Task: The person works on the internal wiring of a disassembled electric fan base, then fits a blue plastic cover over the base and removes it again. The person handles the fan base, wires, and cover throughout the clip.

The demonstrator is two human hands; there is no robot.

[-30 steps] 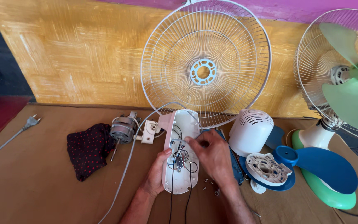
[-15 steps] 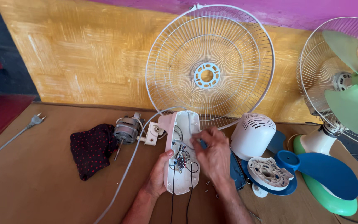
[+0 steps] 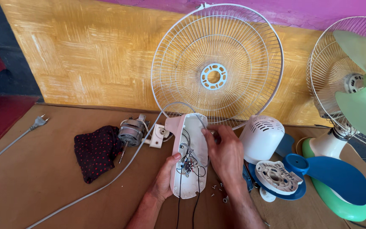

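Observation:
A white oblong fan housing [image 3: 186, 127] lies open side up on the brown floor, with a switch and black wires inside. My left hand [image 3: 165, 178] grips its lower left edge, thumb on the rim. My right hand [image 3: 224, 153] rests on the housing's right edge, with the fingertips pinching at something near the top right of the cavity; what they hold is too small to tell. A grey cable runs from the housing's top toward the left.
A white fan grille [image 3: 217, 63] leans on the yellow wall. A bare motor [image 3: 130, 132] and a dark dotted cloth [image 3: 96, 150] lie to the left, with a plug [image 3: 39, 122] farther left. A white motor cover [image 3: 261, 138], blue blade [image 3: 333, 178] and green fan [image 3: 361, 101] stand right. Small screws [image 3: 219, 193] lie beside the housing.
The view has shifted slightly. My right hand has moved up along the housing's right edge toward its top. My left hand keeps its grip on the lower left.

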